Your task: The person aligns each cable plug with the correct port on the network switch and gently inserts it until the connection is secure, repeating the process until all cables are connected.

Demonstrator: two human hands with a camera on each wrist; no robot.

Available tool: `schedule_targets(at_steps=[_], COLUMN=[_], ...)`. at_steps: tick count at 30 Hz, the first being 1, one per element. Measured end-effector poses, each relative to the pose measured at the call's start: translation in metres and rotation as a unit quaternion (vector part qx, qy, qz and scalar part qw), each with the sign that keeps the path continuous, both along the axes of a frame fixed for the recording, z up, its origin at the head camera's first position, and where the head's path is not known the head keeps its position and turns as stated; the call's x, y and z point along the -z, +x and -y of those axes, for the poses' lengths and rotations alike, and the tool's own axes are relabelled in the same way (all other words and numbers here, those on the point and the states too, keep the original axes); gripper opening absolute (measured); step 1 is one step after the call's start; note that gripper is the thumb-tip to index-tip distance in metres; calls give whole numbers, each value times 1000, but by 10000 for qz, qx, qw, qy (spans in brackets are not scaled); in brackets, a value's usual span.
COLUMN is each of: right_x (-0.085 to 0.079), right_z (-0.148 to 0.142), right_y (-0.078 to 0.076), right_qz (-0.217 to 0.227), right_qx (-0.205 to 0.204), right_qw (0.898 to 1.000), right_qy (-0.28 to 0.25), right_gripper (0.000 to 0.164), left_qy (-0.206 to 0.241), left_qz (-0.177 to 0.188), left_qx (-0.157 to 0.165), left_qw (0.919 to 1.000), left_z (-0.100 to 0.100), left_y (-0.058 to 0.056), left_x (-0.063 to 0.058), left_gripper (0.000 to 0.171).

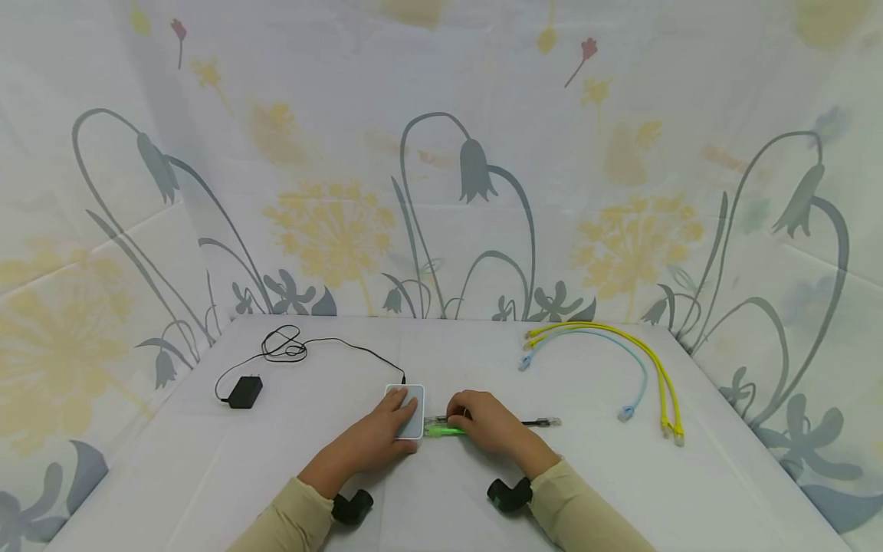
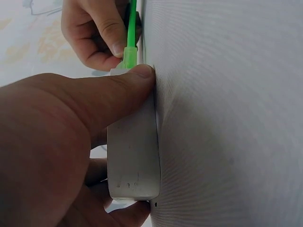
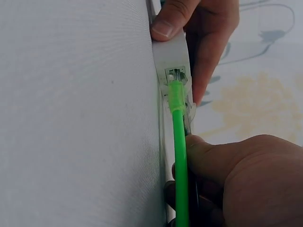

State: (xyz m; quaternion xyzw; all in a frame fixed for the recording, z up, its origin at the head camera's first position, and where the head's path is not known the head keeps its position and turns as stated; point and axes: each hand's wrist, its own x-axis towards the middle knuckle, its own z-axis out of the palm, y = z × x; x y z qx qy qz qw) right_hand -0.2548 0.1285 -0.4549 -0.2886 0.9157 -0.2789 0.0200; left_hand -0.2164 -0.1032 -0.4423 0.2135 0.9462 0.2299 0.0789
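Note:
A small white network box [image 1: 414,414] lies on the table, gripped along its sides by my left hand [image 1: 375,437], thumb at the near edge. In the right wrist view a green network cable [image 3: 179,156] has its plug in a port on the box's right side. Just behind it, my right hand [image 1: 490,423] pinches a short black network cable [image 1: 534,422] close to the box. The black cable's far plug [image 1: 552,422] sticks out to the right. Whether its near plug sits in a port is hidden by the green plug.
A black power adapter [image 1: 245,392] lies at the left, its thin cord [image 1: 345,343] running to the back of the box. At the right lie a light blue cable [image 1: 638,364] and yellow cables [image 1: 655,360]. A flowered cloth [image 1: 441,230] hangs behind the table.

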Motion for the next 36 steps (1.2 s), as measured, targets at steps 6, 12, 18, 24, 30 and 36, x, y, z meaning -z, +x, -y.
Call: schedule_targets(at_steps=[6, 12, 18, 24, 30, 36], right_x=[2, 2, 1, 1, 0, 0], right_z=[0, 1, 3, 3, 3, 3], right_y=[-1, -1, 0, -1, 1, -1], right_qz=[60, 89, 93, 86, -63, -102], right_qx=[25, -30, -16, -6, 2, 27], right_qw=[10000, 10000, 10000, 10000, 9999, 9998], right_qy=[40, -24, -21, -23, -118, -186], right_gripper=[6, 6, 7, 7, 9, 9], left_qy=[-64, -46, -26, -37, -68, -73], left_qz=[-5, -34, -37, -26, 42, 20], left_qx=[-1, 9, -6, -6, -11, -5], left_qw=[10000, 10000, 10000, 10000, 10000, 10000], left_z=[0, 0, 0, 0, -1, -1], left_y=[0, -1, 0, -1, -1, -1], left_x=[1, 2, 2, 2, 1, 1], left_gripper=[72, 72, 72, 72, 72, 72])
